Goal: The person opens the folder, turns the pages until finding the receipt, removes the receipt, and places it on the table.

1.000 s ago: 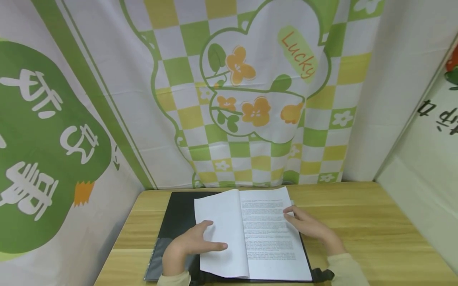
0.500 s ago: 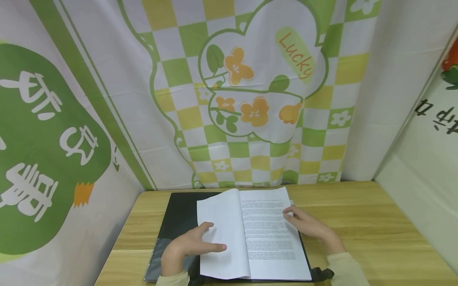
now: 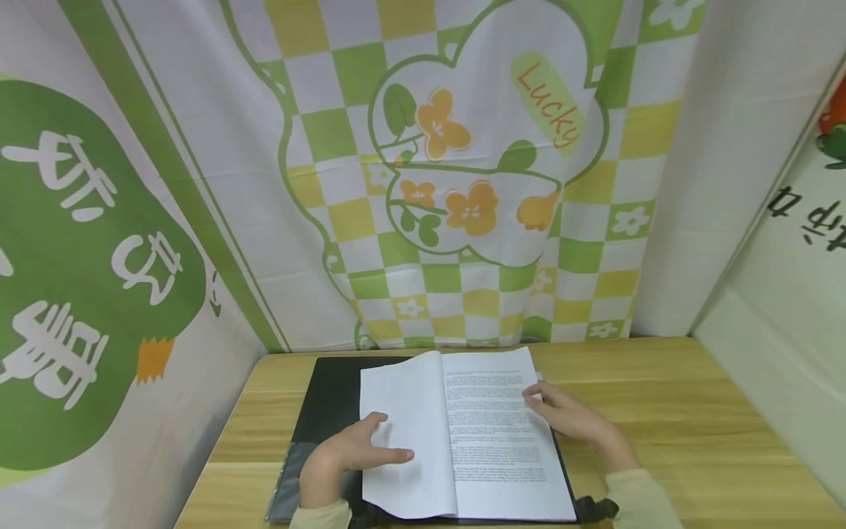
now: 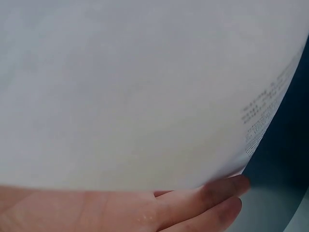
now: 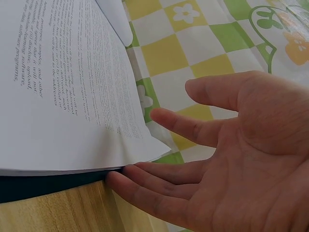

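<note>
A stack of printed sheets lies spread like a book on a black folder (image 3: 330,389). The turned page (image 3: 413,397) on the left is blank on top and bows upward; the right page (image 3: 496,433) carries dense text. My left hand (image 3: 346,450) is at the turned page's left edge, thumb and index finger extended over it. In the left wrist view its other fingers (image 4: 193,205) lie along the lower edge of the bowed paper. At the right edge, my right hand (image 5: 241,150) has its fingers spread, the lowest fingertips touching the paper and folder edge.
The wooden table (image 3: 661,411) extends to both sides of the folder. A green-and-white checked cloth (image 3: 449,279) hangs behind it, with printed cloth walls at left and right. A dark strap piece (image 3: 595,508) shows by the right sleeve.
The turned page's lower left edge has shifted slightly left, and my left thumb and index finger have drawn back a little with it. My right hand has stayed at the right page's edge.
</note>
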Demonstrator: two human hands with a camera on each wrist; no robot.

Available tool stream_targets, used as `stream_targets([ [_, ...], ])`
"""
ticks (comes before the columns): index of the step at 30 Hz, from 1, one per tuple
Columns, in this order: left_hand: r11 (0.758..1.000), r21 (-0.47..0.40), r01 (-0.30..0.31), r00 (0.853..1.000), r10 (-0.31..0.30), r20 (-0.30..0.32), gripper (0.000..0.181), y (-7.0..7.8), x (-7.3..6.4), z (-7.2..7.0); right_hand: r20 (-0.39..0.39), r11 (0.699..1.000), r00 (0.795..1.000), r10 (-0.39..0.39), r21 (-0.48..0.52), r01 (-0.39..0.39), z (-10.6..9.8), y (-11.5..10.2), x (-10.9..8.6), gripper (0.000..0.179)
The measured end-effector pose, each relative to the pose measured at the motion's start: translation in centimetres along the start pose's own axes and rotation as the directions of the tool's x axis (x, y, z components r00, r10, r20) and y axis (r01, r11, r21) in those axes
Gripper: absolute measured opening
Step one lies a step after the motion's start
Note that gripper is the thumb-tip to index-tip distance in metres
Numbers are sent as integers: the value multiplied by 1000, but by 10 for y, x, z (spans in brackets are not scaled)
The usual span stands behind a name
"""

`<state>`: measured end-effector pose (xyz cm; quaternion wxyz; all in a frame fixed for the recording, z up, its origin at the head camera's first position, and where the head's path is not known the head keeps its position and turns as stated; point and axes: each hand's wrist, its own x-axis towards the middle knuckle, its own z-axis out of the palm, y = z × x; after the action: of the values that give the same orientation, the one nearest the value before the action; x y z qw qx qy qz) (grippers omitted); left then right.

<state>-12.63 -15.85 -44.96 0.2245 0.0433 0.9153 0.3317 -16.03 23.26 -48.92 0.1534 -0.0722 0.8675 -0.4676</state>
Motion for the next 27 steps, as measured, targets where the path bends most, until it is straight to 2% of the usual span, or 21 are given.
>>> stream_targets([
  [21,998,20,58,998,-58,-8,86,-10,12,7,10,1000,1000,-22,0,22,0,1,-2,34],
  [27,999,35,36,999,-36,-12,82,-12,17,10,25,1000,999,-21,8,21,0,1,-2,36],
])
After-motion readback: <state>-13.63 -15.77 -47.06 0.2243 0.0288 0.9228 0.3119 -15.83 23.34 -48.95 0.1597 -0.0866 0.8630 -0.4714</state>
